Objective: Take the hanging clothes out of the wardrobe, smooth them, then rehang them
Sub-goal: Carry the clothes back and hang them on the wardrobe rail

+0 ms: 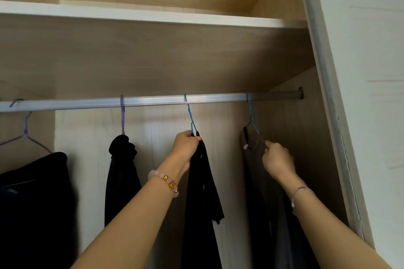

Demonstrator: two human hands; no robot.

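Observation:
A silver rail (153, 101) runs across the wardrobe with several hangers on it. My left hand (185, 144) grips the top of a black garment (202, 192) just below the neck of its blue hanger (189, 113). My right hand (276, 159) pinches the collar of a dark grey garment (262, 203) that hangs on a second blue hanger (251, 113) at the right end of the rail. Further left, a black garment (121, 177) hangs from a purple hanger (122, 113). Another dark garment (35, 203) on a lilac hanger (26, 131) hangs at the far left.
A white shelf (153, 16) spans the wardrobe above the rail. The wardrobe's right side panel and door edge (334, 137) stand close to my right hand. Bare wooden back wall shows between the hanging garments.

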